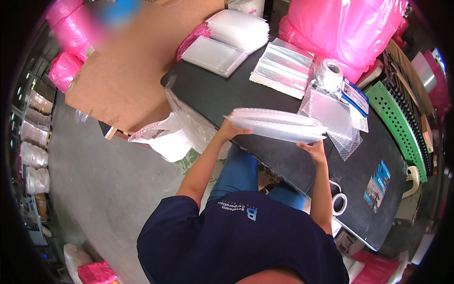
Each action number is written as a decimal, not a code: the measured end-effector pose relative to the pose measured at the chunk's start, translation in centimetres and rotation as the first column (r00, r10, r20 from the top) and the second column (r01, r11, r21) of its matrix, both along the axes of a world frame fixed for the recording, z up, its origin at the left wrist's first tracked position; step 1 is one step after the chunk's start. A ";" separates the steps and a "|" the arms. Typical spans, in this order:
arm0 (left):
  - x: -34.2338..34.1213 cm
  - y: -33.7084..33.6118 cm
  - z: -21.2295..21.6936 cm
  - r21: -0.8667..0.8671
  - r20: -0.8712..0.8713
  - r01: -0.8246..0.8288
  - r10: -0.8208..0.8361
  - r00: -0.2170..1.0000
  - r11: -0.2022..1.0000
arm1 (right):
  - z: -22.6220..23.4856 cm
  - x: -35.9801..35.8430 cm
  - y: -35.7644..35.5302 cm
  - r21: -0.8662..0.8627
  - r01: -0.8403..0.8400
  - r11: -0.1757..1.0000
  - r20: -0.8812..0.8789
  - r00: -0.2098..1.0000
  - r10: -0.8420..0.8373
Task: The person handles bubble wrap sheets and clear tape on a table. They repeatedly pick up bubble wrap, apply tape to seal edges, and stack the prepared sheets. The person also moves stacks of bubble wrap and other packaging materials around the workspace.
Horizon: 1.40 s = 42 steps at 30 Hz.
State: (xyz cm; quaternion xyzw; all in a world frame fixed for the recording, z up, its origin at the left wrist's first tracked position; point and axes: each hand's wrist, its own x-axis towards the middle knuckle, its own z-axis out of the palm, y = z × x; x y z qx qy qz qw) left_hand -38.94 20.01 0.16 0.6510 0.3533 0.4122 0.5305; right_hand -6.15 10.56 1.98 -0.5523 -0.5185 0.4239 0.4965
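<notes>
A stack of bubble wrap bags (279, 124) is held up over the near edge of the black table (217, 90), bowed a little between my hands. My left hand (231, 129) is closed on its left end, thumb on top. At the right end my right hand (313, 149) grips the lower corner, with the thumb showing and the other fingers mostly hidden. Just beyond my right hand, loose bubble wrap sheets (333, 120) lie on the table. Farther back are a pile of clear plastic bags (283, 66) and stacked bubble wrap bags (215, 54).
A clear tape roll (330, 71) and a blue-white packet (354, 97) sit by a large pink bag (343, 31). A green perforated strip (397, 128) runs along the right. Brown cardboard (127, 71) stands left, above a white plastic bag (165, 139). A leaflet (377, 186) lies right.
</notes>
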 end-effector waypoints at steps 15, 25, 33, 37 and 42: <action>-0.1 1.5 1.4 -0.119 0.116 0.017 -0.003 0.993 0.993 | 1.2 -3.9 -0.5 0.410 0.451 0.793 0.211 0.799 -0.563; -0.3 1.8 -0.1 -0.168 0.076 0.011 0.001 0.997 0.986 | 7.6 -5.2 0.2 0.512 0.163 0.843 0.690 0.506 -0.517; -2.3 3.3 1.4 -0.268 0.022 0.066 -0.063 0.998 0.961 | 1.3 -1.4 -0.1 -0.098 -0.021 0.995 -0.180 0.984 0.003; -5.1 6.3 0.1 -0.196 -0.045 -0.050 0.042 0.998 0.979 | 0.8 -4.0 1.4 -0.133 0.006 0.991 -0.381 0.923 -0.057; -9.0 10.5 -5.0 0.200 -0.595 -0.719 0.666 0.451 0.666 | 2.9 -7.0 5.2 -0.201 0.016 0.979 -0.459 0.882 -0.109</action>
